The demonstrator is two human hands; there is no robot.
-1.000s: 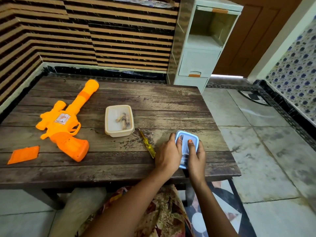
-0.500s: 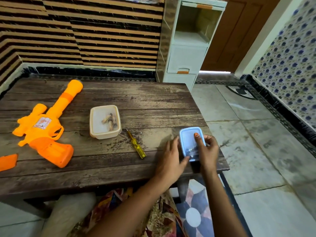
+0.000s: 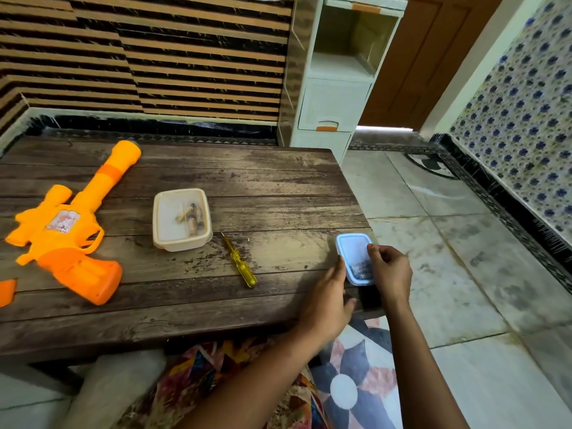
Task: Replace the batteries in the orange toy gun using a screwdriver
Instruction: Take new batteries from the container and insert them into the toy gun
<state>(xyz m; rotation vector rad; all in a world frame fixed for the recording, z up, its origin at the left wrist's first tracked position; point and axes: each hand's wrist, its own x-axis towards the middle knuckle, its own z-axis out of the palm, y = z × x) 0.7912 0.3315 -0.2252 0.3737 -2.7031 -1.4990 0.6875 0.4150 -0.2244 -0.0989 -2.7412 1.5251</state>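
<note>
The orange toy gun (image 3: 68, 230) lies on its side at the left of the wooden table (image 3: 278, 187). Its loose orange cover (image 3: 6, 291) shows at the left edge. A yellow screwdriver (image 3: 240, 261) lies mid-table. A small blue-lidded container (image 3: 353, 252) with dark items inside sits at the table's front right corner. My left hand (image 3: 328, 292) touches its left side with straight fingers. My right hand (image 3: 391, 267) curls round its right side, one fingertip on the lid's rim.
A cream open tub (image 3: 181, 219) holding several batteries stands left of the screwdriver. A white drawer unit (image 3: 337, 88) stands behind the table's far right corner. Tiled floor (image 3: 448, 243) lies to the right, a patterned rug (image 3: 356, 382) below my arms.
The view has shifted. My left hand slid off the blue container's top to its left side, and my right hand moved to its right edge, uncovering the lid.
</note>
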